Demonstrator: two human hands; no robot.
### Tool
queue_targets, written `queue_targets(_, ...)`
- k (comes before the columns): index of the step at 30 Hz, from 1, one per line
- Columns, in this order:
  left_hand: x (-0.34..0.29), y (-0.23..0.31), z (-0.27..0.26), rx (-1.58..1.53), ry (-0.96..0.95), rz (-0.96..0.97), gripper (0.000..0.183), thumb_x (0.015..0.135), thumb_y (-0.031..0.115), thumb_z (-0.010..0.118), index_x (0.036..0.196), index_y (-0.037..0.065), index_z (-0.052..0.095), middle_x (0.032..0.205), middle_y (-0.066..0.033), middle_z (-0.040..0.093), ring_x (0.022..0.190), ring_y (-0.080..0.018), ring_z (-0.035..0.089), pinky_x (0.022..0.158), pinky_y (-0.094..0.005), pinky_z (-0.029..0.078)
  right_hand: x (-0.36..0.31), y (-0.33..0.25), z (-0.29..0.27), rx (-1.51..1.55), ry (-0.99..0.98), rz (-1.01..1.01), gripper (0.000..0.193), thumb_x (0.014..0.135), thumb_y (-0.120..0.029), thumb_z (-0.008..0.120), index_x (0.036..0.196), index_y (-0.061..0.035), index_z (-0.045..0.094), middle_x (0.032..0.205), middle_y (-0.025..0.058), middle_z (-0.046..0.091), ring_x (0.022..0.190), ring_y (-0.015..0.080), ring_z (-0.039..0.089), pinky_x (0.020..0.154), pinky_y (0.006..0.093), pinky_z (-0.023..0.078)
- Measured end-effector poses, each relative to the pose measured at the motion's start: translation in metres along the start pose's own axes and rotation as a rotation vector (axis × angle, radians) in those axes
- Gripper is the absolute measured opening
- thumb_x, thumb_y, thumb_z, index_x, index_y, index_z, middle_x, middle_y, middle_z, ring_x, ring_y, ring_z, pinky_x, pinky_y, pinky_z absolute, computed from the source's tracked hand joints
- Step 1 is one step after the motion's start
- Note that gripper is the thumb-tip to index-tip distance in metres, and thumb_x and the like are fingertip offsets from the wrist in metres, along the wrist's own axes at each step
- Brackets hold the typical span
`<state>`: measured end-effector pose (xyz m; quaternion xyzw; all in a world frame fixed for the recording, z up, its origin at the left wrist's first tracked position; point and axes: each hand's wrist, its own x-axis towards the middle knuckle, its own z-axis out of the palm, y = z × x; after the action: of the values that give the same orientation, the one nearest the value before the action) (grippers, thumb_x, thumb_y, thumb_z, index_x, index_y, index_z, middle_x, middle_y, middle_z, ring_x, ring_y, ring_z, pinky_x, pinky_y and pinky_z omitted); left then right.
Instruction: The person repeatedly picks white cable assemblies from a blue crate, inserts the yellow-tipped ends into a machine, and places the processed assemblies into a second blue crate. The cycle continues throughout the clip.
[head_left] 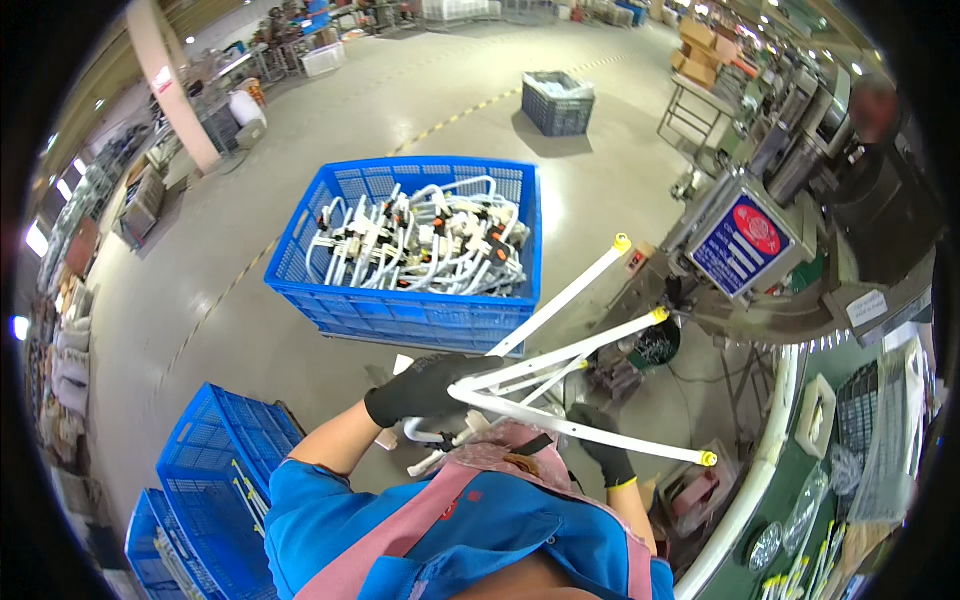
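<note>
Before my chest is a folding frame of white tubes [560, 357] with yellow end caps, its legs spread apart to the right. My left hand [430, 386], in a black glove, closes round the frame near the end where the tubes meet. My right hand [603, 446], also gloved in black, is below the lower tubes; its fingers are mostly hidden, so I cannot tell whether it grips anything. Under my left hand hangs a bent white tube [424, 432] with white plastic fittings, close to my pink apron [510, 452].
Ahead stands a large blue crate [400, 305] full of bent white tubes with black and orange fittings. More blue crates [205, 450] are at lower left. A machine with a blue sign [740, 245] and a green table [790, 500] are on the right. A dark crate [557, 110] is farther off.
</note>
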<state>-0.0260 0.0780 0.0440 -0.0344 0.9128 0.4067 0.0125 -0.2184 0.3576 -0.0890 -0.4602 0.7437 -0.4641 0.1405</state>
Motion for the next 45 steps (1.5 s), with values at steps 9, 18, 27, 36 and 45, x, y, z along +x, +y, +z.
queue_targets(9,-0.065,0.004,-0.007,0.074,-0.024,-0.266,0.068,0.080,0.018,0.061,0.143,0.009,0.036,0.109,-0.0204,0.064,0.083,-0.0256,0.068,0.076,-0.0378,0.052,0.031,-0.164,-0.014,0.319,-0.729,-0.089,0.032,0.091,-0.013,0.054,0.121,-0.0023,0.059,0.108,0.0136,0.067,0.095,0.0229,0.064,0.085,0.0318,0.049)
queue_targets(18,-0.134,-0.031,0.027,0.313,0.048,-0.030,0.052,0.072,0.017,0.066,0.123,0.008,0.056,0.085,-0.0173,0.064,0.081,-0.0351,0.063,0.070,-0.0435,0.050,0.085,-0.160,0.065,-0.174,-0.580,-0.462,0.072,0.078,-0.050,0.068,0.128,-0.0002,0.052,0.122,0.0234,0.057,0.108,0.0368,0.058,0.091,0.0428,0.047)
queue_targets(27,-0.269,-0.081,0.032,0.379,0.492,-0.117,0.045,0.070,0.032,0.070,0.110,0.012,0.067,0.095,-0.0095,0.066,0.088,-0.0281,0.064,0.077,-0.0417,0.049,0.040,-0.205,0.248,0.518,-1.231,0.137,0.035,0.086,-0.018,0.067,0.116,-0.0007,0.060,0.101,0.0104,0.069,0.092,0.0170,0.063,0.081,0.0325,0.050)
queue_targets(36,-0.485,-0.124,0.086,0.124,1.421,-0.973,0.064,0.082,0.035,0.068,0.130,0.000,0.046,0.121,-0.0225,0.055,0.111,-0.0366,0.054,0.093,-0.0467,0.042,0.048,-0.310,0.405,-0.170,-1.222,-0.400,0.036,0.077,-0.018,0.068,0.109,-0.0014,0.062,0.083,0.0206,0.067,0.077,0.0320,0.067,0.067,0.0414,0.050)
queue_targets(45,-0.572,-0.118,0.125,-1.975,1.678,-0.215,0.086,0.085,0.077,0.033,0.123,0.004,0.054,0.109,-0.0141,0.061,0.098,-0.0257,0.060,0.088,-0.0442,0.048,0.052,-0.489,0.451,-0.330,-1.508,-1.110,0.055,0.073,-0.010,0.069,0.126,-0.0039,0.054,0.089,0.0210,0.065,0.078,0.0390,0.064,0.068,0.0436,0.051)
